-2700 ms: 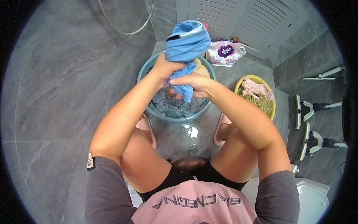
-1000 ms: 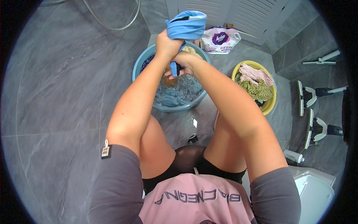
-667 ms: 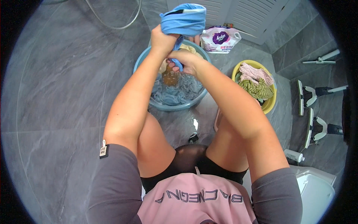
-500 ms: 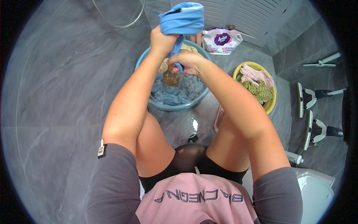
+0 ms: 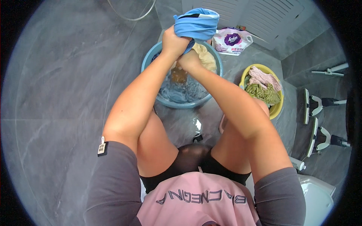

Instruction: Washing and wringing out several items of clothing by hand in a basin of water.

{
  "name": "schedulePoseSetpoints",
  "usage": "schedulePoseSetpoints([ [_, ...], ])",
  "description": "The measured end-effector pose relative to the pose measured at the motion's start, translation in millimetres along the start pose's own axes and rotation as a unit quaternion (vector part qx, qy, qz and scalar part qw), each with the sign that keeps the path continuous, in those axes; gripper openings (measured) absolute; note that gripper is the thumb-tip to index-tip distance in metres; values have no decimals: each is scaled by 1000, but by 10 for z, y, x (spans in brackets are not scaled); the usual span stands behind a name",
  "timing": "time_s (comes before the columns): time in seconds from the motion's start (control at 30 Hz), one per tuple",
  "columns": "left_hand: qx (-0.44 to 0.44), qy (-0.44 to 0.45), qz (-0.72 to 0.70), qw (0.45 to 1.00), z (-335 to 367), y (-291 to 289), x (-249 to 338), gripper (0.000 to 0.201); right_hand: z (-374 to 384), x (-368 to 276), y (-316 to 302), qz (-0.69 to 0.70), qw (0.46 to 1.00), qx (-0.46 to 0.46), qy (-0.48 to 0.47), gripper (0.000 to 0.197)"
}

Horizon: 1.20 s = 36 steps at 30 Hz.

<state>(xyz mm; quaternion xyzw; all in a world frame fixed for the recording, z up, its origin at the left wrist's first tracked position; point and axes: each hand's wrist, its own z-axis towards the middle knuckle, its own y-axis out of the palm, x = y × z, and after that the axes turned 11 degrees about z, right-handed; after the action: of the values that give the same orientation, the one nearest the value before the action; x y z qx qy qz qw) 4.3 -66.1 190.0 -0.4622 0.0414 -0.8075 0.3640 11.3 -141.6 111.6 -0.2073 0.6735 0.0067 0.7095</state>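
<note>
A bunched light-blue garment (image 5: pixel 198 27) rises above the far side of a round blue basin (image 5: pixel 187 105). My left hand (image 5: pixel 175 42) is closed on it, and a darker twisted length hangs below that hand. Just beneath, my right hand (image 5: pixel 189 60) is closed around this lower length, though its fingers are mostly hidden. Inside the basin are water, soaked blue cloth (image 5: pixel 175 94), a cream cloth (image 5: pixel 204 57) at the far right and a brown object (image 5: pixel 178 77) under my right hand, whose kind I cannot make out.
Behind the basin stands a white and purple pouch (image 5: pixel 232 41) beside grey louvred panels (image 5: pixel 271 19). To the right, a yellow basin (image 5: pixel 278 110) holds pink and green striped clothes. Further right are white-edged fittings (image 5: pixel 311 137) on dark stems. A shower hose (image 5: pixel 132 18) loops at the far left.
My right hand has moved up the twisted cloth, closer to my left hand, and turned so its fingers show less. The whole view has shifted slightly.
</note>
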Motion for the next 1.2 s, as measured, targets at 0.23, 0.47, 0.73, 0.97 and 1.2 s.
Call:
schedulePoseSetpoints([
  [0.23, 9, -8, 40, 999, 11, 17, -37, 30, -31, -20, 48, -73, 996, 28, -40, 35],
  [0.47, 7, -29, 61, 998, 46, 29, -36, 29, -9, -75, 70, -89, 995, 32, -26, 36],
  [0.73, -22, -33, 54, 998, 26, 156, -108, 30, 60, 76, 32, 6, 1000, -1, 14, 41],
  [0.97, -95, -50, 84, 991, -18, 326, -156, 37, 119, 35, -445, -82, 988, -74, -108, 46],
  [1.2, -171, -115, 141, 968, -88, 812, -142, 51, 24, 59, -1215, 206, 945, 10, 252, 29],
])
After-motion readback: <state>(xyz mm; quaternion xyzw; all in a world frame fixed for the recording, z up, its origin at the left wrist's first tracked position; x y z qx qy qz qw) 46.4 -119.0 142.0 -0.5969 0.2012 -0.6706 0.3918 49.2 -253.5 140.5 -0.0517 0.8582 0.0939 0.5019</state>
